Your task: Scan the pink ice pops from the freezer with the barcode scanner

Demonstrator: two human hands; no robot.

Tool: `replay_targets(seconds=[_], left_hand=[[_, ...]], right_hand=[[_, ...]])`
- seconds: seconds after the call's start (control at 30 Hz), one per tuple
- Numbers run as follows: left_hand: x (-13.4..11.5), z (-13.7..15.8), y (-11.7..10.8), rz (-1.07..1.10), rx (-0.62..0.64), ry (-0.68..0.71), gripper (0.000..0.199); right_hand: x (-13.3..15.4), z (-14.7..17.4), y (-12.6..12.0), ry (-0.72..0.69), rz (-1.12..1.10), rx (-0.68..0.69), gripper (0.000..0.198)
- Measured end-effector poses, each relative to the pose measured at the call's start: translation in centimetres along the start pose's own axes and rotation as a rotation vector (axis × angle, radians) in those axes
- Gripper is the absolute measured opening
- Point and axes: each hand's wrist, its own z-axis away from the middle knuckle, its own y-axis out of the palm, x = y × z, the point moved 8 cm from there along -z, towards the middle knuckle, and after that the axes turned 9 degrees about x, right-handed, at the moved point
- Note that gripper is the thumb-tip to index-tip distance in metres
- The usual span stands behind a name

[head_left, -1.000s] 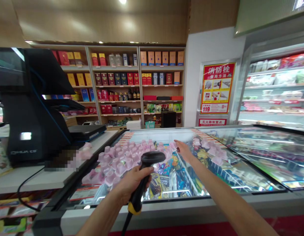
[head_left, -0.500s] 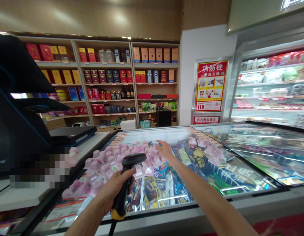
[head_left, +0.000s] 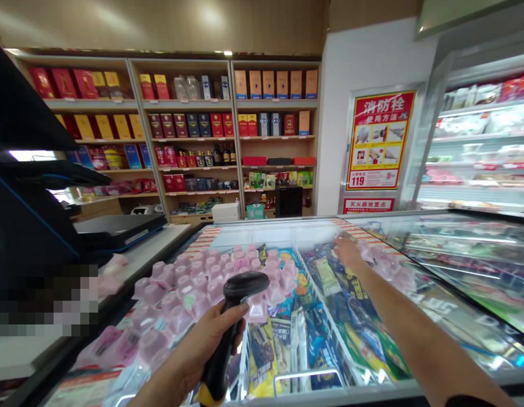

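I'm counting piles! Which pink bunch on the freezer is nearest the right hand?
The smaller pink bunch, just right of the right hand; the bigger bunch spreads farther left.

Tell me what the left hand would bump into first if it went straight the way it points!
Probably the pink plastic cups just past the black scanner that the left hand holds. Depth is unclear, though, so it might pass above them.

I'm counting one left hand at seven o'clock, one right hand at four, and one scanner at six. Pink cups at eight are defying my count. Six orange boxes are lining up at twelve, one large poster at two.
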Motion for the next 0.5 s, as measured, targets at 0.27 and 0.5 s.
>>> replay_targets(seconds=[0.27,0.5], left_hand=[[-0.7,2.9,0.9,0.000,0.052,0.023,0.026],[-1.5,5.2,1.0,-0.005,0.056,0.085,0.025]], right_hand=[[6.6,5.2,0.0,0.097,-1.503,0.074,0.013],[14.4,8.9,-1.4,-0.020,-1.811,0.243,0.012]])
